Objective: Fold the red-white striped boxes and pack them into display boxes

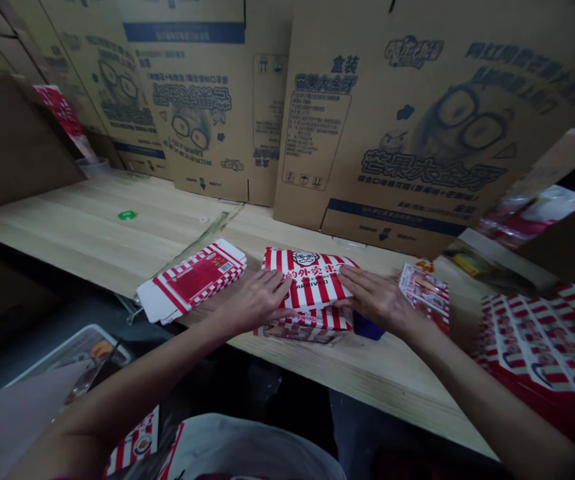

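A red-and-white striped paper box (312,283) with a cartoon face printed on it lies in front of me at the table's near edge. My left hand (255,300) holds its left side, fingers on top and thumb at the front edge. On the right side my right hand (375,297) grips it the same way. More striped printed card shows just beneath; I cannot tell whether it is the same box. A dark blue object (368,328) sits partly hidden under my right hand. Left of the box lies a stack of flat striped cartons (195,280).
Large cardboard boxes (217,100) stand along the back of the wooden table (82,220). A printed card (425,293) and many stacked striped cartons (542,333) are at the right. A green disc (127,215) lies at the left. Below the table edge is a white-rimmed bin (92,330).
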The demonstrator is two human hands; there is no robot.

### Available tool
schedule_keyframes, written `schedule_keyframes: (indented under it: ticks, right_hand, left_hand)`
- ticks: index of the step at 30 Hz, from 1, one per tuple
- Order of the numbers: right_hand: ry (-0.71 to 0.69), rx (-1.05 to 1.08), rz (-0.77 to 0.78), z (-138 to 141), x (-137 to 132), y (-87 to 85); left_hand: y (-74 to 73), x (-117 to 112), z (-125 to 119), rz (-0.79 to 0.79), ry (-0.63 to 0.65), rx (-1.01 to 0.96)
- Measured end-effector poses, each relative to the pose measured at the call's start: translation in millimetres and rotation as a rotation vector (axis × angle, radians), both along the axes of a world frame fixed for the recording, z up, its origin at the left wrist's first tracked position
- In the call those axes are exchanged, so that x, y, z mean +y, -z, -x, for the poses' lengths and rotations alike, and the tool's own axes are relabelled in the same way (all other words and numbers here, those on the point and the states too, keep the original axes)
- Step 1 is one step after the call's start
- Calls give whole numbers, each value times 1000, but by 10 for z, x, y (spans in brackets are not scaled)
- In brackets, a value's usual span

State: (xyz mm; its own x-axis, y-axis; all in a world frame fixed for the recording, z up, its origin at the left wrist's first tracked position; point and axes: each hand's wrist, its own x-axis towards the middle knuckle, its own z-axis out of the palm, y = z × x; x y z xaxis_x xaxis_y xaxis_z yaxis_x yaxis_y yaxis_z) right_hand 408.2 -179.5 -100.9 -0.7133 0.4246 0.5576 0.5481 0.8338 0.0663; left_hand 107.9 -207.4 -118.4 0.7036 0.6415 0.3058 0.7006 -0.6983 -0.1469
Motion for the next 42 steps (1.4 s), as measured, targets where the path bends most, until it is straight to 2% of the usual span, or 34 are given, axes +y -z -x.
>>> schedule_keyframes:
  ticks: [6,12,17,20,24,29,32,36,38,42]
  right_hand:
    - [-30,8,92,-51,5,9]
    - [-57,129,21,24,-247,291]
    - [22,196,88,130,-444,523]
    - [7,227,85,152,-510,588]
    - [-18,164,182,114,-573,636]
    - [47,103,210,66,-620,748]
    - [30,163,246,86,-631,774]
    - [25,290,323,158,-665,730]
    - [102,373,316,198,-697,716]
    - [366,541,280,256,-753,765]
  left_hand:
    - [28,-70,-13,0,-9,-18]
    - [117,5,242,34,103,-57]
    - [161,-13,356,67,122,-18]
    - [152,-59,330,59,97,58]
    - [155,-75,322,44,84,122]
    - [128,-104,319,14,90,94]
    - [39,-178,177,28,88,51]
    - [-61,-195,-217,101,90,-23]
    - [-72,-125,-446,152,106,-37]
    - [-79,95,-813,278,217,-34]
